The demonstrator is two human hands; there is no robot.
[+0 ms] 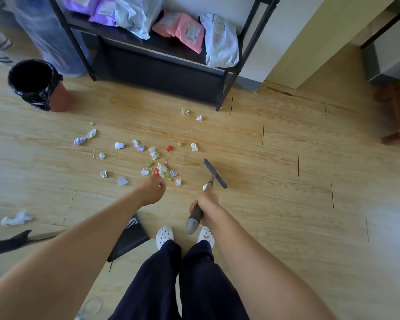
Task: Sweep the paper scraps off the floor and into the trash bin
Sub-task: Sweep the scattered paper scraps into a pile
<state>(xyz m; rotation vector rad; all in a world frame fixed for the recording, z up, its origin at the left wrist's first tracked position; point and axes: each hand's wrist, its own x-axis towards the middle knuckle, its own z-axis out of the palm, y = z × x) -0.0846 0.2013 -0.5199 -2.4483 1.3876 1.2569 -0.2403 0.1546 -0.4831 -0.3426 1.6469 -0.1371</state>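
Wood-plank floor (286, 204): paper scraps (153, 153) scattered mid-room, well apart from bin (58, 99), black-lined, far left beside shelf (162, 70). Right hand (207, 204) grips broom (215, 173); left hand (151, 190) curled, hold unclear. Dustpan (129, 239) on floor under left arm

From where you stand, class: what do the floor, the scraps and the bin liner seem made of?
Floor: light wood-grain planks with seams, wood or laminate. Scraps: crumpled paper, mostly white, sharply creased. Bin liner: thin dark plastic, wrinkled, folded over the rim.
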